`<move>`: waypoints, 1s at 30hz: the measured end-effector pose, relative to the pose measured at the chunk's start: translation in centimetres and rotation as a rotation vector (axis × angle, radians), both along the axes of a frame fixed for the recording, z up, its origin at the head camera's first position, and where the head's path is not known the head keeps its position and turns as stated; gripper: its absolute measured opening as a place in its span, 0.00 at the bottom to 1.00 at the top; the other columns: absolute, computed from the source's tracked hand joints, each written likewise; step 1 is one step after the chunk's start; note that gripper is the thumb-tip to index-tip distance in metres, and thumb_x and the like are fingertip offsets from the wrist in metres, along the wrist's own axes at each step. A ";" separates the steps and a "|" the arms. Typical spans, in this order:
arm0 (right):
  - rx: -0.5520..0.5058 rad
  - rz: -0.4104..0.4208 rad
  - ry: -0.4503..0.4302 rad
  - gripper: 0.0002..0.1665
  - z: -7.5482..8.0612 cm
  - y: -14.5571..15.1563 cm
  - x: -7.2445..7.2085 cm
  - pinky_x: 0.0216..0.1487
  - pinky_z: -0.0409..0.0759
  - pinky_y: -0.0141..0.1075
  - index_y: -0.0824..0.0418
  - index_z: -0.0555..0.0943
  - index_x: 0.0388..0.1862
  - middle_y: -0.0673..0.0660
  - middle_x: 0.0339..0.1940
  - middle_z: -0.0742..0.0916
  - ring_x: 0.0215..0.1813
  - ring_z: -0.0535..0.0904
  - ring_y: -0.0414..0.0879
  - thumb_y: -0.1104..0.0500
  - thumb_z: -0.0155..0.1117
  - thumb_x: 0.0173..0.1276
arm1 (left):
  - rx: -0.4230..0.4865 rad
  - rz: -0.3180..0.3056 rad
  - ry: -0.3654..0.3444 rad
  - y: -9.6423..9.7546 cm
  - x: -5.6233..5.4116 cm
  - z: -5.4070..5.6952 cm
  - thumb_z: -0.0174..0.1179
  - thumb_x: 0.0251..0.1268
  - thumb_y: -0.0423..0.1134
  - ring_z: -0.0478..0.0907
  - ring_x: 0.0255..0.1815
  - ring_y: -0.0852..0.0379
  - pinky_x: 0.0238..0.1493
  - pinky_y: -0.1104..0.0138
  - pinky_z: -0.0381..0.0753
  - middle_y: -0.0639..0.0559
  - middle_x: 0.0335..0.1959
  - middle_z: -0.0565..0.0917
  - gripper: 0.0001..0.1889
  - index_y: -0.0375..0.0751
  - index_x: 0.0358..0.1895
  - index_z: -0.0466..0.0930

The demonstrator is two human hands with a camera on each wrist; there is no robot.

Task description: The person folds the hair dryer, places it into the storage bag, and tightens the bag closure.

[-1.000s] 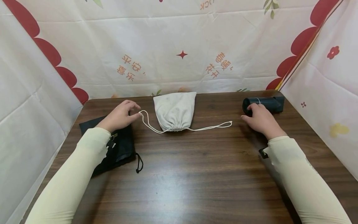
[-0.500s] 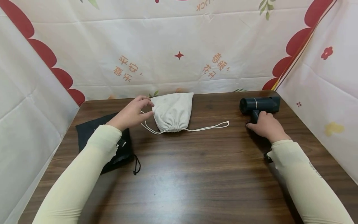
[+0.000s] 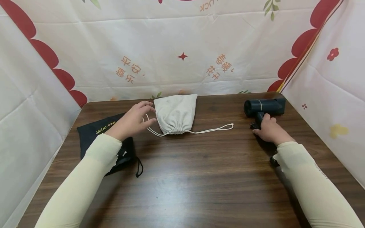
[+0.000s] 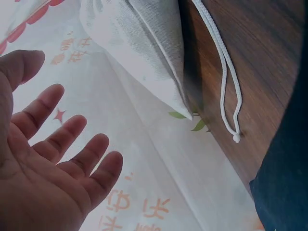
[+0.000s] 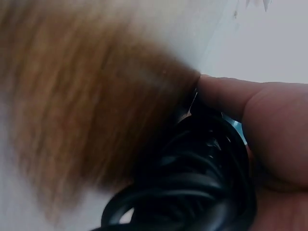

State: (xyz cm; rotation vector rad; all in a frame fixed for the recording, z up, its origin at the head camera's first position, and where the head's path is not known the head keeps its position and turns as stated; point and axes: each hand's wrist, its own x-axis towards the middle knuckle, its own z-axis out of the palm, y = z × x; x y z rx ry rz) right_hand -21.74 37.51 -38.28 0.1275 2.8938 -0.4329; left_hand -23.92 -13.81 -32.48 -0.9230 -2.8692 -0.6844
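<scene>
My right hand (image 3: pixel 271 128) grips the handle of a dark hair dryer (image 3: pixel 269 107) at the far right of the table. In the right wrist view, its black cord (image 5: pixel 202 178) is bundled in coils beside the thumb. My left hand (image 3: pixel 132 122), its fingers loosely spread, is just left of a white drawstring pouch (image 3: pixel 176 114) and holds nothing. The left wrist view shows that palm (image 4: pixel 48 178) bare, apart from the pouch. Under the left forearm lies a black drawstring bag (image 3: pixel 91 134) printed "Hair Dryer", partly hidden.
The pouch's white cord (image 3: pixel 216 129) trails over the brown wooden table (image 3: pixel 194 180) on both sides. A black cord loop (image 3: pixel 139 167) sticks out from the black bag. White patterned cloth (image 3: pixel 182 38) walls the back and both sides.
My left hand has moved right, from the black bag toward the white pouch. My right hand has gone from the hair dryer's body to its handle, which now points toward me.
</scene>
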 end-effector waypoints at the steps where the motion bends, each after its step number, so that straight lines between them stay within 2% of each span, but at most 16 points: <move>1: -0.002 -0.001 0.000 0.49 0.1 0.1 0.0 0.52 0.70 0.66 0.88 0.40 0.64 0.87 0.50 0.61 0.48 0.70 0.77 0.54 0.58 0.73 | -0.004 -0.003 0.009 -0.1 0.3 0.0 0.61 0.70 0.45 0.66 0.68 0.41 0.65 0.50 0.66 0.40 0.70 0.67 0.19 0.38 0.58 0.78; 4: -0.008 -0.006 0.009 0.50 0.3 0.2 0.1 0.55 0.68 0.67 0.88 0.42 0.65 0.89 0.53 0.62 0.51 0.69 0.78 0.53 0.59 0.72 | -0.014 -0.004 0.020 -0.5 1.0 0.0 0.61 0.70 0.46 0.55 0.76 0.40 0.71 0.48 0.59 0.40 0.73 0.66 0.22 0.38 0.61 0.77; 9: -0.012 -0.006 0.034 0.49 0.6 0.3 0.0 0.54 0.69 0.67 0.89 0.49 0.63 0.87 0.52 0.67 0.50 0.70 0.76 0.51 0.63 0.69 | -0.073 0.013 -0.012 -1.5 2.0 -0.3 0.60 0.71 0.49 0.43 0.80 0.41 0.71 0.39 0.50 0.41 0.77 0.59 0.30 0.38 0.71 0.69; 12: -0.015 -0.007 0.062 0.47 0.8 0.6 0.1 0.50 0.71 0.66 0.87 0.54 0.60 0.84 0.49 0.71 0.47 0.72 0.73 0.49 0.65 0.68 | -0.109 0.021 -0.030 -2.0 2.4 -0.6 0.59 0.72 0.51 0.42 0.80 0.40 0.70 0.36 0.49 0.41 0.77 0.58 0.32 0.39 0.73 0.67; 17: -0.032 -0.006 0.122 0.44 1.2 0.8 0.5 0.45 0.73 0.64 0.84 0.59 0.57 0.81 0.47 0.73 0.45 0.73 0.71 0.48 0.67 0.66 | -0.121 0.053 -0.043 -3.7 3.0 -1.2 0.61 0.70 0.50 0.48 0.77 0.34 0.70 0.37 0.49 0.35 0.75 0.60 0.30 0.39 0.70 0.71; 22: -0.054 -0.010 0.162 0.47 1.9 0.8 0.9 0.43 0.73 0.65 0.83 0.59 0.62 0.80 0.49 0.73 0.46 0.73 0.71 0.48 0.69 0.65 | -0.162 0.185 -0.093 -6.4 3.7 -1.7 0.62 0.69 0.51 0.58 0.69 0.32 0.66 0.39 0.61 0.32 0.68 0.65 0.32 0.36 0.70 0.69; 27: -0.072 0.004 0.184 0.49 2.3 0.5 1.5 0.46 0.72 0.68 0.81 0.59 0.65 0.80 0.52 0.73 0.49 0.71 0.73 0.48 0.70 0.64 | -0.226 0.348 -0.194 -9.0 4.3 -2.3 0.62 0.65 0.58 0.57 0.61 0.29 0.56 0.36 0.67 0.26 0.63 0.65 0.41 0.32 0.71 0.65; 30: -0.075 0.024 0.189 0.49 2.3 0.1 1.7 0.47 0.71 0.68 0.80 0.59 0.66 0.80 0.52 0.73 0.50 0.71 0.72 0.47 0.70 0.64 | -0.279 0.403 -0.285 -10.3 4.6 -2.8 0.60 0.63 0.65 0.57 0.60 0.22 0.53 0.32 0.66 0.20 0.64 0.61 0.47 0.28 0.72 0.62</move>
